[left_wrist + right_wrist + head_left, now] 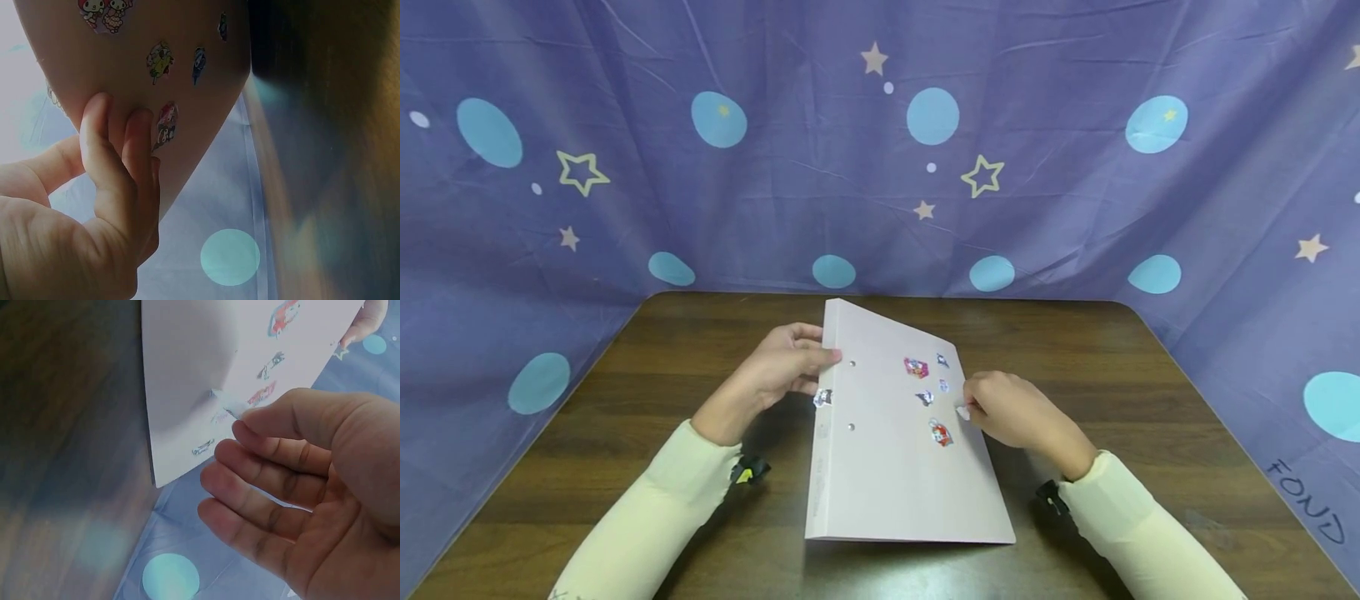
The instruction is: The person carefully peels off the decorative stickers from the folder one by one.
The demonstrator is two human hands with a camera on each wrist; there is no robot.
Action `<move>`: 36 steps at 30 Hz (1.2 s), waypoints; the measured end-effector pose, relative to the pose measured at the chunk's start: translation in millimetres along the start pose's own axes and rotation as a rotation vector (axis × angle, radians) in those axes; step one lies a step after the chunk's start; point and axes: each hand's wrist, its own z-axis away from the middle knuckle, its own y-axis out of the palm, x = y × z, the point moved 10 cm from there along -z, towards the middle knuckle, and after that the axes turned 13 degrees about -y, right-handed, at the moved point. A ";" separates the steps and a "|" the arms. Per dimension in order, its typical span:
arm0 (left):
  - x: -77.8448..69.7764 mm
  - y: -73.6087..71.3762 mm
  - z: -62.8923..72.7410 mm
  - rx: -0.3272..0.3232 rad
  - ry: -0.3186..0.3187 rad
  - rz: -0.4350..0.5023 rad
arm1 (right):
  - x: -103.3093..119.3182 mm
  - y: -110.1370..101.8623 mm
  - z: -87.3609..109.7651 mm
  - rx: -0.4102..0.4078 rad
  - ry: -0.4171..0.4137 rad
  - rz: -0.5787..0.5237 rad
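Observation:
A white ring binder (895,483) is held tilted above the table, with several cartoon stickers (916,367) on its cover and one sticker (823,398) across its spine. My left hand (778,367) grips the spine side, thumb on the cover edge and fingers behind. More stickers (160,62) show on the binder's other face in the left wrist view. Near the right edge of the cover, my right hand (1011,408) pinches a small whitish sticker (230,407) between thumb and index finger. That piece is at the cover surface; whether it is stuck there I cannot tell.
The brown wooden table (700,350) lies under both arms. Behind and at the sides hangs a purple-blue cloth (820,167) with stars and dots. Dark straps (1051,497) sit at both wrists below the pale sleeves.

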 end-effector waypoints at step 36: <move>-1.0 0.1 1.7 0.003 -0.001 -0.008 | 12.3 -12.4 -1.0 -0.023 -0.079 -0.081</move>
